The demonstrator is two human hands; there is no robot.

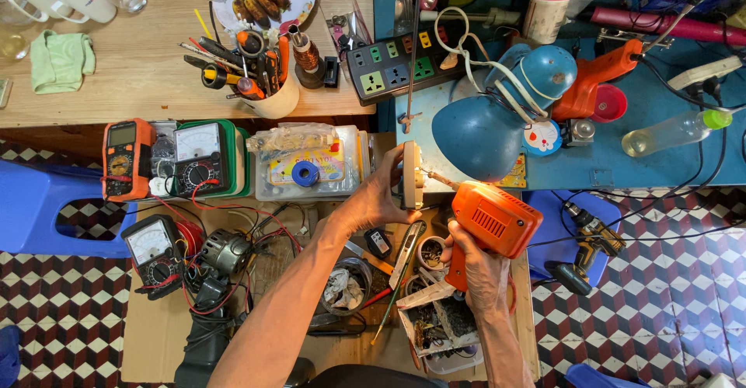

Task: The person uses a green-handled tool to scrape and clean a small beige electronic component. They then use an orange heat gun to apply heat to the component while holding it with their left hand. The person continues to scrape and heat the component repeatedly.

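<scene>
From the head view I see my left hand [381,194] clamped round a flat cream-coloured piece [412,175], held on edge above the middle of the cluttered wooden bench [342,357], thumb on the near face and fingers wrapped behind it. My right hand [478,267] is closed tight on the grip of an orange power drill [491,221], whose bit [437,178] meets the cream piece on its right face.

My worry is slip. The piece is only hand-held, with nothing backing it, so if the bit skates or breaks through, I judge it could run into my left fingers, which sit directly behind the contact point. The piece could also twist out of my grasp if the bit binds. The blue desk lamp [482,128] hangs just beside the drill's nose, and its looped white cord [482,66] lies close above; a jerk might knock the shade.

What I cannot make out: the bit's tip, lost against the piece's edge; the far face of the piece; my left fingertips; my trigger finger, so whether the drill is running is unknown. The lamp shade hides the bench's rear edge behind it.
</scene>
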